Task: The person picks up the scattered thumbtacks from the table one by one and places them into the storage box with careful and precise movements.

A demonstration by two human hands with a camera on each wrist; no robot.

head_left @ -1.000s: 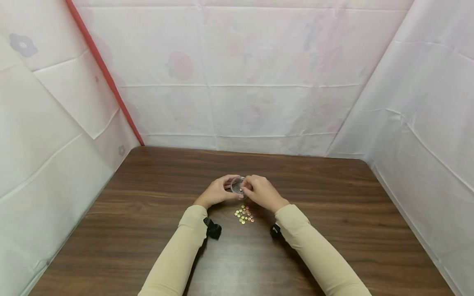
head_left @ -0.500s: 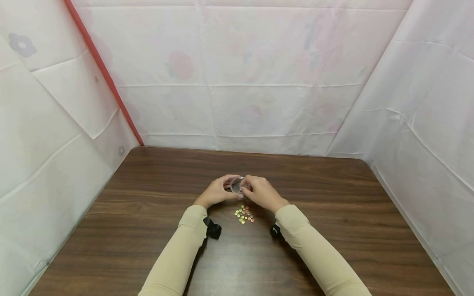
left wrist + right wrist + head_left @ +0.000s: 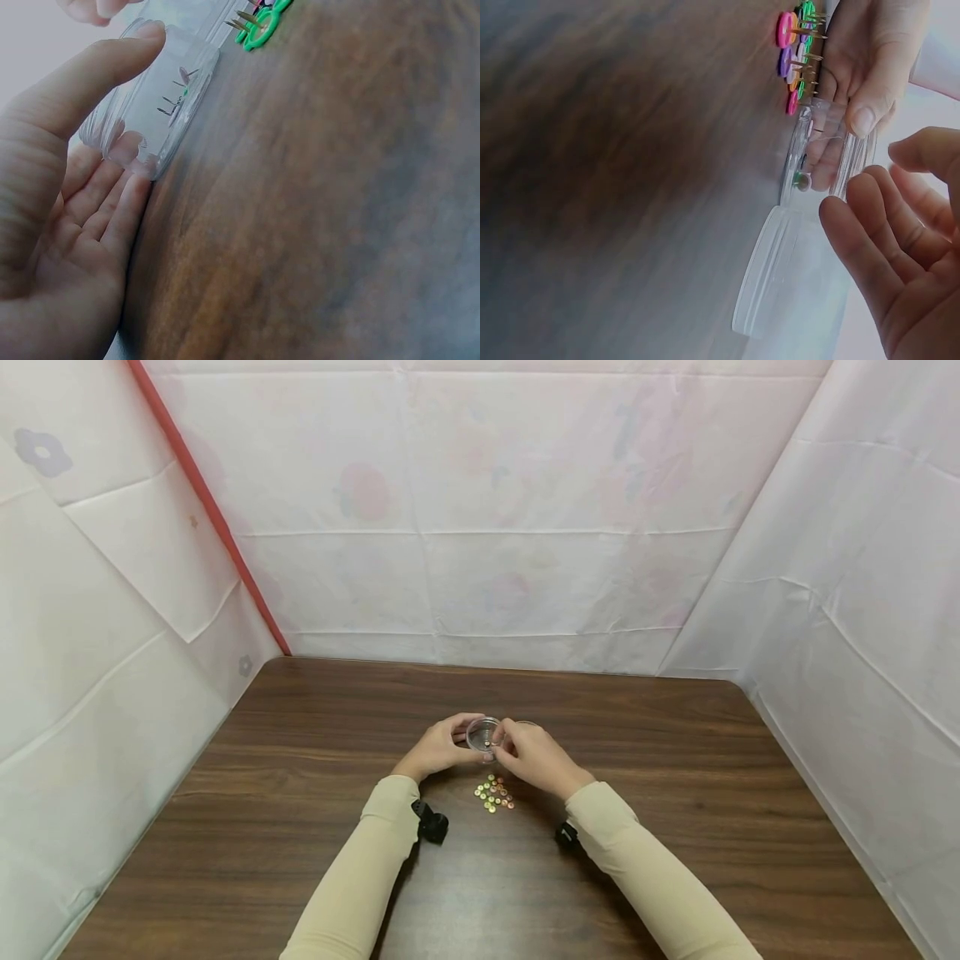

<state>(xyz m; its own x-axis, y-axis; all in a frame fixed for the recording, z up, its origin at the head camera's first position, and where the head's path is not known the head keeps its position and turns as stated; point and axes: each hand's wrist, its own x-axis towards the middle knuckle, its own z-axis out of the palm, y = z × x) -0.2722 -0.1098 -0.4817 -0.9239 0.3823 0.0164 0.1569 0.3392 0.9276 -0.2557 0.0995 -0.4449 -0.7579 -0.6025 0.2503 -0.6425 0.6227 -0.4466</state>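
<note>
A clear round plastic jar [image 3: 477, 737] stands on the table with its threaded mouth up. My left hand [image 3: 437, 752] holds it, thumb on the near side and fingers round the far side. A few thumbtacks [image 3: 174, 105] lie at the bottom of the jar, points upward. Above the jar's right rim is my right hand [image 3: 536, 758], its thumb [image 3: 922, 150] and fingers apart with nothing between them in the right wrist view. Just in front of the jar lies a loose group of thumbtacks [image 3: 493, 794] with flat green, pink, orange and purple heads.
A clear lid [image 3: 763, 270] lies on the table right of the jar, mostly behind my right hand in the head view. The brown wooden table [image 3: 300, 810] meets pale fabric walls [image 3: 480, 585] at its back and sides.
My right hand has drawn slightly right, and its thumb and fingertips have parted. A thumbtack now shows inside the jar, and the lid's edge appears behind the hand. The left hand stays put.
</note>
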